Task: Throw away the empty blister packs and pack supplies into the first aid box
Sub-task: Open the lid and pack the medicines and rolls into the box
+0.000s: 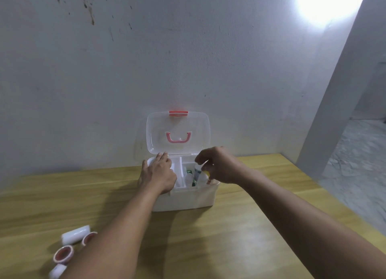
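A white first aid box [188,199] stands on the wooden table against the wall, its clear lid [177,130] with a pink handle raised upright. My left hand [158,174] lies flat on the white inner tray [177,168] in the box's left half. My right hand [219,166] hovers over the right half, fingers pinched on a small item with a yellow part [206,172]. Small bottles and a green-labelled pack [194,177] sit inside below it. At the lower left of the table lie a white bandage roll [75,234] and two pink-cored tape rolls [62,254].
The wooden table [208,237] ends at its right edge, beyond which is a grey floor [355,170]. A white pillar [338,94] stands at the right. Another white roll [56,271] lies at the lower left edge.
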`<state>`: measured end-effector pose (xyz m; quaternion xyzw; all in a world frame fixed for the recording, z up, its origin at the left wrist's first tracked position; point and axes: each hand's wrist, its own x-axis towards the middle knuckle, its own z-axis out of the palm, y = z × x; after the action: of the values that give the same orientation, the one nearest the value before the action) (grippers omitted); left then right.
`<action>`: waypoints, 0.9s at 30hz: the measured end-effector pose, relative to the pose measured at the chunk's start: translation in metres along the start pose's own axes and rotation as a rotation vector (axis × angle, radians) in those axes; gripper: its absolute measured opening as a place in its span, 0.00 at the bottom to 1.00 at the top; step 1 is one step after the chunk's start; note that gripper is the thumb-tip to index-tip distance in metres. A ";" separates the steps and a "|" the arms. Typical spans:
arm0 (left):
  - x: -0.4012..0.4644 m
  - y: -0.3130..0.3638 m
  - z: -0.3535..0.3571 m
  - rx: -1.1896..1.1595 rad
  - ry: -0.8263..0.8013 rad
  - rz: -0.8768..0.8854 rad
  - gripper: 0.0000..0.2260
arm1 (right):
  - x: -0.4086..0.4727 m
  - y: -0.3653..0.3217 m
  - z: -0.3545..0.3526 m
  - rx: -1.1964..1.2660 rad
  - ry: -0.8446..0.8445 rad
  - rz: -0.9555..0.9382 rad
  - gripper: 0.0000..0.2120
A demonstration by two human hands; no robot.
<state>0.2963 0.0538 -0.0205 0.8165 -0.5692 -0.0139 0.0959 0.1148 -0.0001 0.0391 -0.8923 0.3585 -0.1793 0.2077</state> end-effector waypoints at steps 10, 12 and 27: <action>0.001 0.001 0.000 0.010 -0.005 -0.004 0.25 | -0.003 0.013 -0.002 -0.194 -0.038 0.054 0.17; 0.000 0.001 0.000 0.006 -0.005 -0.005 0.25 | 0.001 0.012 0.001 -0.206 -0.008 0.035 0.11; -0.001 0.000 0.000 -0.012 0.003 0.001 0.25 | 0.003 -0.001 0.017 -0.238 0.008 0.042 0.12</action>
<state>0.2963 0.0551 -0.0203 0.8155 -0.5695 -0.0160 0.1019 0.1249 0.0026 0.0257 -0.9022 0.3968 -0.1344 0.1029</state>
